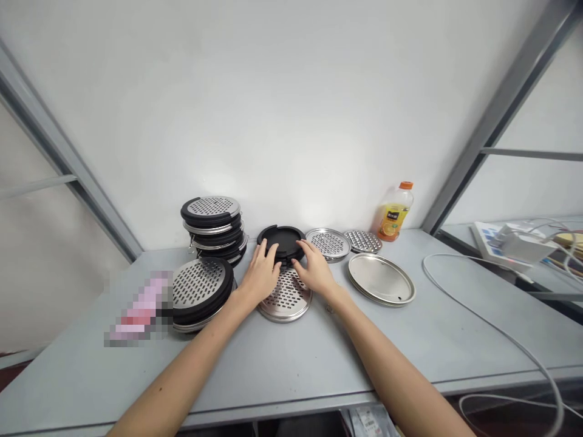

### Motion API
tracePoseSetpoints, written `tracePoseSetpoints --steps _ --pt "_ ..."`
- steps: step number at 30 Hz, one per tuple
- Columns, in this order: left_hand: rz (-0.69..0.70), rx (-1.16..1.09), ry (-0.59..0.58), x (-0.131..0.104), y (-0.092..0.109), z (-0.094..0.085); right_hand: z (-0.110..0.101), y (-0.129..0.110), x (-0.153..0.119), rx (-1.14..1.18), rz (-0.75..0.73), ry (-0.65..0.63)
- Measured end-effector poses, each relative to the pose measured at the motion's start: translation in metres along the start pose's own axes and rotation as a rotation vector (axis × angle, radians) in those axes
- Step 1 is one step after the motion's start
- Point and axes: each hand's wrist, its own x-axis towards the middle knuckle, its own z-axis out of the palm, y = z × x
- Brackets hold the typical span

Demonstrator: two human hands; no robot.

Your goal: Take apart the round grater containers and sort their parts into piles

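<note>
Flanking the black round piece (285,238) from both sides, the fingers of the left hand (260,273) and the right hand (317,271) are spread apart and half curled, the left fingertips at its left front edge and the right ones at its right front edge; they seem to touch the rim, though whether they grip it or merely rest there I cannot tell. The piece lies straight ahead of the fingertips, centred between them, so neither hand is clearly nearer; being round, it has no long axis, and only the stepped lip along its rim gives it a direction. Just on the near side of it, between the wrists, a slotted metal disc (286,297) lies on the grey table (282,376); the black piece hides its far edge, so whether one rests on the other is unclear. Further out, left of the left hand, stand a near stack (200,285) and a taller far stack (214,227), both of black-rimmed graters; right of the right hand lie a perforated disc (328,244), a coarse grating disc (363,241), plain metal plates (381,279) and, behind them, a juice bottle (394,212).
</note>
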Motion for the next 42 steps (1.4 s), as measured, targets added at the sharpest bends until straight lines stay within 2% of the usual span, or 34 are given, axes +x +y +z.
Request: tracePoseSetpoints --steps 2,7,9,11,14,17,20,24,30,38,42 --pt "0.036 -0.056 -0.003 -0.013 -0.003 0.0 0.001 0.002 0.001 0.0 0.026 0.023" --pt "-0.01 -0.176 -0.017 -0.036 -0.013 0.002 0.0 0.002 0.002 0.026 0.032 0.011" --pt "-0.024 -0.206 -0.069 -0.042 -0.014 0.001 -0.006 -0.003 0.003 0.023 0.018 0.033" --pt "-0.034 -0.209 -0.169 -0.049 -0.013 -0.002 -0.014 -0.009 0.004 0.022 0.005 0.035" --pt "-0.032 -0.157 -0.31 -0.057 -0.011 -0.004 -0.025 -0.016 0.005 0.048 0.012 -0.096" --pt "-0.029 -0.152 -0.346 -0.062 -0.012 -0.002 -0.033 -0.019 0.004 0.069 -0.026 -0.258" --pt "-0.022 -0.2 -0.312 -0.062 -0.013 0.0 -0.036 -0.019 0.001 0.05 -0.104 -0.347" --pt "0.029 -0.255 -0.214 -0.06 -0.011 -0.003 -0.036 -0.02 -0.001 0.075 -0.156 -0.382" --pt "0.054 -0.345 -0.016 -0.055 -0.002 -0.01 -0.047 -0.028 0.002 0.241 -0.054 -0.421" --pt "-0.077 -0.523 0.153 -0.052 0.003 -0.016 -0.066 -0.035 0.005 0.647 -0.108 -0.5" --pt "-0.164 -0.608 0.189 -0.051 0.003 -0.02 -0.074 -0.037 0.003 0.578 -0.074 -0.588"
